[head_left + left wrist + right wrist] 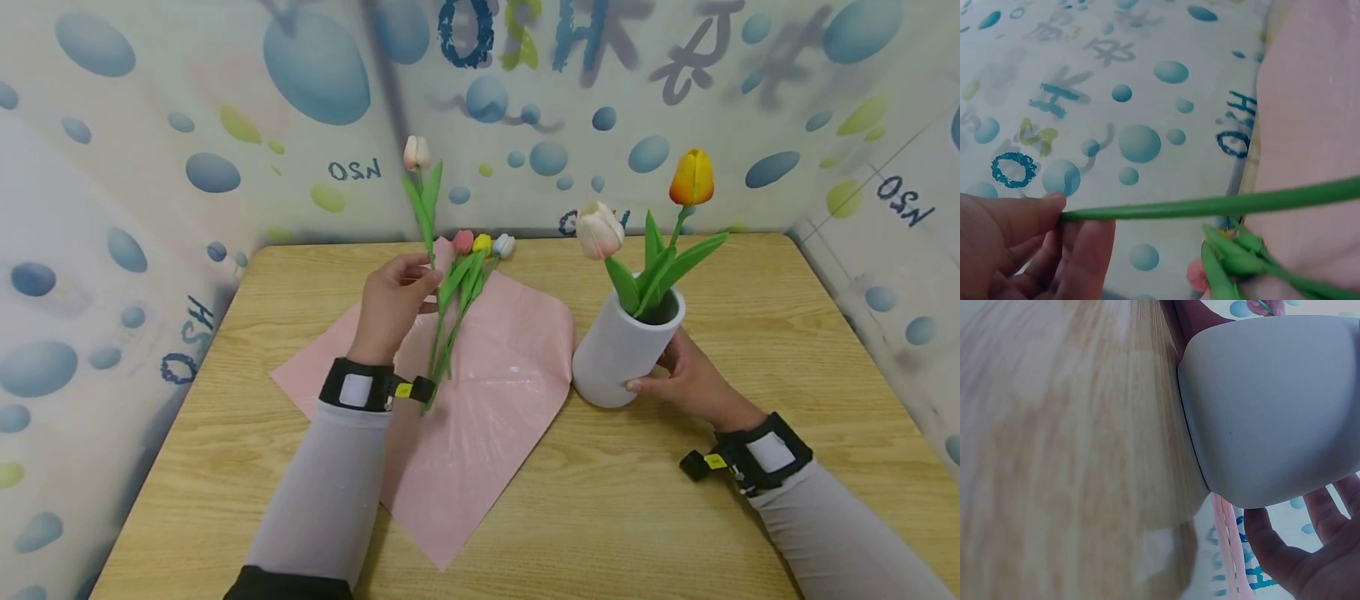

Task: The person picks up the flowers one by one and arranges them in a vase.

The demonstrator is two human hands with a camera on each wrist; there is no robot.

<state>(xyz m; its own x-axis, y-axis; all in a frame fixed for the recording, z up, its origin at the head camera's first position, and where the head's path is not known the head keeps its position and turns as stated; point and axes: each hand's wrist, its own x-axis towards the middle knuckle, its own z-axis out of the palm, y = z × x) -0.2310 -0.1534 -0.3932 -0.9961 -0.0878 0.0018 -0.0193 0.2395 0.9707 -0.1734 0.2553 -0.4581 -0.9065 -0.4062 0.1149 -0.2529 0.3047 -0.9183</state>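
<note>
My left hand (pixel 397 304) pinches the green stem of a pale pink tulip (pixel 417 155) between thumb and fingers, bloom up, above the pink wrapping sheet. In the left wrist view that stem (pixel 1222 205) runs rightward from the fingertips. On the right, my right hand (pixel 693 379) grips the lower part of a white vase (pixel 622 354), thumb in front. The right wrist view shows fingers (pixel 1272 547) against the vase's side. A whitish-pink tulip (pixel 600 231) and an orange-yellow tulip (pixel 692 177) stand in the vase, their lower stems hidden inside it.
Pink wrapping sheet (pixel 502 425) lies on the wooden table (pixel 600 517), its right edge by the vase. On its far part lie a pink tulip (pixel 463 242), a yellow tulip (pixel 482 244) and a bluish-white tulip (pixel 504 246). A patterned backdrop (pixel 300 183) rises behind the table.
</note>
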